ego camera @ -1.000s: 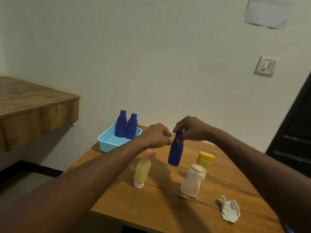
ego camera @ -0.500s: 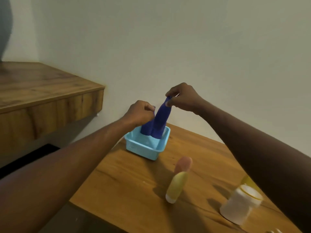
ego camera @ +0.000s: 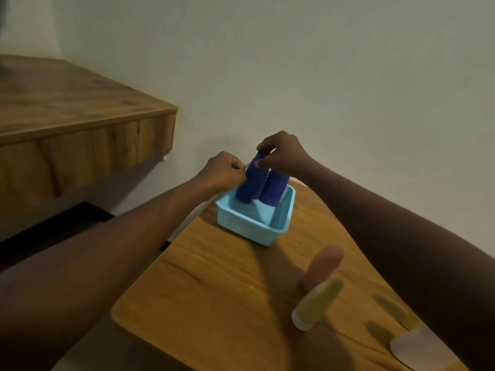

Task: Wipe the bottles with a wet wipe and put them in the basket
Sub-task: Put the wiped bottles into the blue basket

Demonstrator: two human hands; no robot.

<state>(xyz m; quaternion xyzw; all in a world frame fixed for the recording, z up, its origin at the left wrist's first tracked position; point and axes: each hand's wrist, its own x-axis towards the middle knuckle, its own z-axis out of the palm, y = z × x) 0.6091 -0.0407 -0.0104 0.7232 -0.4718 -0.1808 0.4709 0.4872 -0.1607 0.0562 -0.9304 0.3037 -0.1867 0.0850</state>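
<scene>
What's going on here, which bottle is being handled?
A person's right hand pinches the neck of a dark blue plastic bottle that stands in the light blue perforated plastic basket, beside another blue bottle. The left hand is curled right next to them; whether it grips anything is unclear. A pink bottle, a yellow tube and a white bottle wait on the wooden table.

Left hand (ego camera: 225, 171) fisted, right hand (ego camera: 285, 156) fingers (ego camera: 264, 149) pinched.
</scene>
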